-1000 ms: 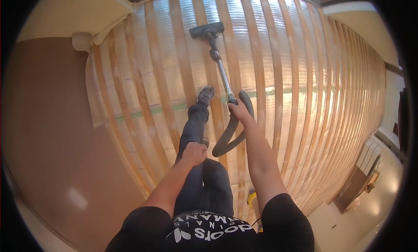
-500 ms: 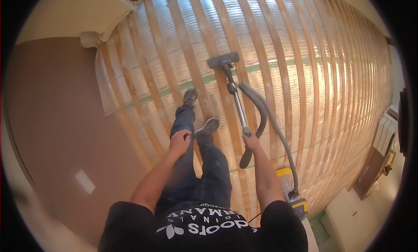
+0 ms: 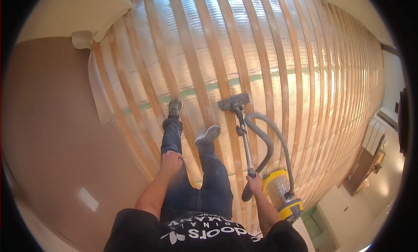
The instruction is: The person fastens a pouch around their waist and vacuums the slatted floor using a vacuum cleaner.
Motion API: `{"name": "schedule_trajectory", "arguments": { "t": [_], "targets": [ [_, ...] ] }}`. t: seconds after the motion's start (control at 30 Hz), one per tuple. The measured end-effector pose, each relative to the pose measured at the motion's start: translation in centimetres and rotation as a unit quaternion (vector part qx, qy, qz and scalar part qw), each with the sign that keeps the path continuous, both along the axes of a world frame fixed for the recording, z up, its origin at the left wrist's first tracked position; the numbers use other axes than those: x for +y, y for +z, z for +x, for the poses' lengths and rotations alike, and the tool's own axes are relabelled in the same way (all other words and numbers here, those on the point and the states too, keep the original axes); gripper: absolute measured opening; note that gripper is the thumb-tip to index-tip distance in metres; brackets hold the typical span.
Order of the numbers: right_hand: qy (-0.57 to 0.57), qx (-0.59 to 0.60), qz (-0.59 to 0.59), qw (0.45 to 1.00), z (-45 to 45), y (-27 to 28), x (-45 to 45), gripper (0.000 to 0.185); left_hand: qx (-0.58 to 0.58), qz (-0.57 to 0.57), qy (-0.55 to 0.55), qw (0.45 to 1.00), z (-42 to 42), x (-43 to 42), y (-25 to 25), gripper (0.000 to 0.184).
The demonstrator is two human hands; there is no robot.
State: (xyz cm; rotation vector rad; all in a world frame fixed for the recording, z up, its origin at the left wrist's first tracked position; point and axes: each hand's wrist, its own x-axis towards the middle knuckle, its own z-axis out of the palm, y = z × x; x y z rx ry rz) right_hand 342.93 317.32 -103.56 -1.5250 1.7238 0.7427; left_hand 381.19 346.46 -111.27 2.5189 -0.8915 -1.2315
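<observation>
My right hand (image 3: 254,181) is wrapped round the grip at the top of the vacuum cleaner wand (image 3: 247,147), a metal tube with dark fittings. At its far end the wide grey floor nozzle (image 3: 234,102) lies across wooden battens (image 3: 222,78) and silvery foil. A grey hose (image 3: 271,143) loops from the grip to the yellow and grey vacuum cleaner body (image 3: 279,189) on my right. My left hand (image 3: 172,161) rests by my left knee, its fingers curled in with nothing seen in them.
Parallel battens run over the foil sheet, crossed by a green tape strip (image 3: 185,93). A smooth brown floor area (image 3: 56,117) lies on the left, bordered by a curled foil edge (image 3: 99,99). A white radiator (image 3: 373,134) and a brown board (image 3: 359,173) are at far right.
The nozzle has been drawn back toward me, and my right hand has come closer to my body with the wand. More of the vacuum cleaner body shows. My left hand stays by my leg.
</observation>
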Motion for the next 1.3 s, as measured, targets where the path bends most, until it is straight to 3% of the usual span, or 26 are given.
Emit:
{"name": "schedule_trajectory", "arguments": {
  "t": [0.17, 0.27, 0.47, 0.57, 0.6, 0.73, 0.83, 0.93, 1.0, 1.07, 1.13, 1.2, 1.3],
  "targets": [
    [-0.029, -0.073, -0.006, 0.997, 12.0, 3.5, -1.5, 0.039, 0.048, 0.028, 0.042, 0.998, 7.7, -2.1, 0.2, 0.016],
    [-0.026, -0.135, 0.001, 0.991, 25.7, 3.2, -5.4, 0.034, 0.081, 0.046, 0.042, 0.995, 11.9, -2.2, 0.4, 0.017],
    [-0.044, -0.373, 0.015, 0.927, 54.4, -9.6, -15.7, 0.025, 0.106, 0.000, 0.069, 0.992, 16.2, -0.3, -0.7, 0.015],
    [-0.053, -0.387, 0.052, 0.919, 69.0, -18.1, -20.9, 0.031, 0.107, -0.007, 0.068, 0.992, 17.3, 0.2, -1.2, 0.013],
    [-0.104, -0.398, 0.091, 0.907, 75.0, -16.8, -21.1, 0.031, 0.109, -0.007, 0.069, 0.992, 17.5, 0.5, -1.5, 0.012],
    [-0.015, -0.358, 0.053, 0.932, 88.3, -20.3, -21.3, 0.033, 0.105, -0.042, 0.113, 0.987, 18.9, 1.1, -1.9, 0.013],
    [0.046, -0.272, 0.054, 0.960, 88.7, -24.6, -19.7, 0.045, 0.073, -0.106, 0.159, 0.979, 19.2, 1.7, -1.8, 0.015],
    [0.182, -0.261, -0.117, 0.941, 82.2, -31.0, -17.9, 0.051, 0.075, -0.124, 0.189, 0.971, 19.8, 2.6, -2.6, 0.014],
    [0.069, -0.277, 0.020, 0.958, 78.0, -28.9, -16.2, 0.054, 0.076, -0.122, 0.192, 0.971, 19.7, 2.8, -2.5, 0.013],
    [0.043, -0.251, 0.037, 0.966, 73.9, -25.9, -14.5, 0.058, 0.077, -0.120, 0.184, 0.973, 18.9, 3.4, -2.9, 0.013],
    [0.043, -0.225, 0.062, 0.972, 69.7, -23.9, -13.1, 0.061, 0.071, -0.113, 0.176, 0.975, 18.4, 3.5, -2.7, 0.013],
    [0.116, -0.220, 0.021, 0.968, 63.0, -27.8, -12.6, 0.058, 0.064, -0.098, 0.167, 0.979, 17.9, 3.3, -1.9, 0.013],
    [0.014, -0.218, 0.095, 0.971, 59.7, -19.7, -7.9, 0.050, 0.062, -0.073, 0.134, 0.986, 16.0, 3.6, -1.7, 0.013]
  ]
}}
